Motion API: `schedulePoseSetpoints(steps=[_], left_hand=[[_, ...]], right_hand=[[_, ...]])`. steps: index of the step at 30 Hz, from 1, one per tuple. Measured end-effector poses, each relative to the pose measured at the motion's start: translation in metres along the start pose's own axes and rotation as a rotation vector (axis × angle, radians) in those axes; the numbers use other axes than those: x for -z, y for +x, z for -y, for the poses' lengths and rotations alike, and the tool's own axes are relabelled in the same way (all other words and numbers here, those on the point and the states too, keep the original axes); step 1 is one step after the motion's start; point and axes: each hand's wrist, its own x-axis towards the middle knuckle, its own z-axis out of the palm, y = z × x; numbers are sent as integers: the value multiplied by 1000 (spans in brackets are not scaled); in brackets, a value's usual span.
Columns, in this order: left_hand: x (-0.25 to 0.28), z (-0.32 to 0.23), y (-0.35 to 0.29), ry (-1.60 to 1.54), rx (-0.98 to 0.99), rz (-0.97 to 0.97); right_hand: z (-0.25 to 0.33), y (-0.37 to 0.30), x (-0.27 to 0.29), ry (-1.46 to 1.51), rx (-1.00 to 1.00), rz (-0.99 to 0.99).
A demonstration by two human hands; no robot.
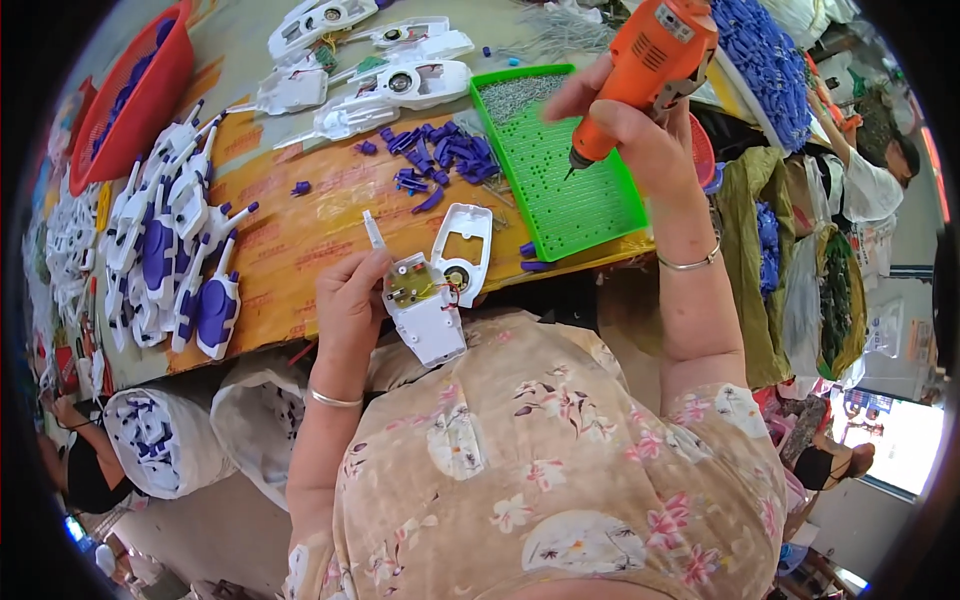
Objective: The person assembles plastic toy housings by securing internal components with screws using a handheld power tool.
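Note:
My left hand [347,298] grips an opened white toy walkie-talkie housing [432,335] at the table's front edge, thumb near its antenna. A circuit board [412,284] shows inside it. The other half-shell [470,228], with a round speaker, hangs open on its right, joined by thin wires. Above the green tray [612,212], my right hand [655,145] holds an orange electric screwdriver [655,55], its bit pointing down and left. A finger of this hand is stretched out and blurred over the tray. Small screws [515,97] are heaped at the tray's far end, with several scattered below.
Purple plastic parts [450,150] lie mid-table. White half-shells with speakers [415,85] are at the back. Assembled white-and-purple toys [165,245] pile up on the left, by a red basket [128,105]. White sacks [150,440] stand below left; blue parts [765,65] are heaped far right.

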Motion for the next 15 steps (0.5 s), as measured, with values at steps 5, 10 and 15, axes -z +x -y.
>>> schedulePoseSetpoints(steps=[5, 10, 15], left_hand=[[-5, -1, 0, 15, 15, -53], [-4, 2, 1, 20, 1, -41], [-2, 3, 1, 5, -13, -30]], right_hand=[[-19, -4, 7, 215, -65, -93], [-27, 3, 0, 80, 63, -114], [-28, 7, -2, 72, -14, -141]])
